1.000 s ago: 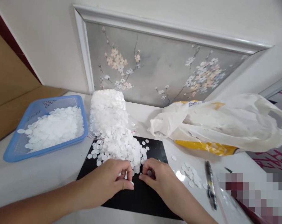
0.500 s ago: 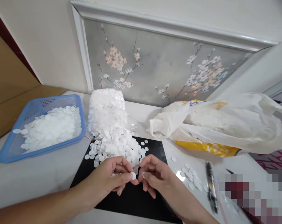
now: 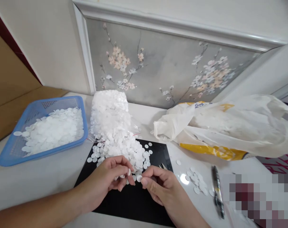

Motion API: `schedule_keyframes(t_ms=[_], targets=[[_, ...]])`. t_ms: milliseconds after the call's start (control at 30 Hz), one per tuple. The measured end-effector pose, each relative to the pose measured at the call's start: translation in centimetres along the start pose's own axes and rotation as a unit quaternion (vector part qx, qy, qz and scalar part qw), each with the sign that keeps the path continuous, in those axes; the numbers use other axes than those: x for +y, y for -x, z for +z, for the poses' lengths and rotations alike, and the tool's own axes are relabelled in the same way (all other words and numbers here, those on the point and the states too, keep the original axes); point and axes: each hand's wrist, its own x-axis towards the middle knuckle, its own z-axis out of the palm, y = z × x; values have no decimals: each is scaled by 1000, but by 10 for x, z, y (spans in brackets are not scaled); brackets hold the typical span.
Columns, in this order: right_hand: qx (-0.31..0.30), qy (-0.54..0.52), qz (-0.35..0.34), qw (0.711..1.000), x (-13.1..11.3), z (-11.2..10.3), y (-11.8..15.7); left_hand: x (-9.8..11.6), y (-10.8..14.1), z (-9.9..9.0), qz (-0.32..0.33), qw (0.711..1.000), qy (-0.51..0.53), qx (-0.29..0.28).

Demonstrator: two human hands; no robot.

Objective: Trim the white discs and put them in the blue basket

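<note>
A large heap of white discs [image 3: 125, 144] spills from a clear plastic bag [image 3: 109, 109] onto a black board [image 3: 132, 205]. At the heap's front edge, my left hand [image 3: 110, 177] holds a white disc [image 3: 129, 172] between thumb and index finger, with more discs under its curled fingers. Just to its right, my right hand [image 3: 160, 186] pinches another white disc [image 3: 139, 178] at its fingertips. The two hands are slightly apart. Pointed metal tips [image 3: 162, 166] show behind my right hand; the rest of that tool is hidden.
A blue basket [image 3: 42, 152] of white discs stands at the left. A white and yellow plastic bag [image 3: 220, 129] lies at the right. Loose discs [image 3: 197, 180] and a black pen [image 3: 217, 191] are on the white table [image 3: 49, 177]. A framed floral panel [image 3: 163, 63] is behind.
My right hand has turned and now holds its disc out toward the heap; the metal tips have come into view. My left hand has shifted slightly left and its disc is tilted more upright.
</note>
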Motion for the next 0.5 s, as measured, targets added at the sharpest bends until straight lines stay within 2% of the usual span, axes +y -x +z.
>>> schedule_keyframes(t_ms=[167,300,400,500], targets=[[11,1,-4,1000,3,0,-2,-2,2,3,8,1000,2,-14],[9,12,-1,1000,6,2,0,-6,1,3,44,996,-64,-35],[5,26,-2,1000,7,3,1,-7,1,4,74,991,-106,-19],[-2,50,-13,999,5,1,2,-7,3,6,55,994,-93,-20]])
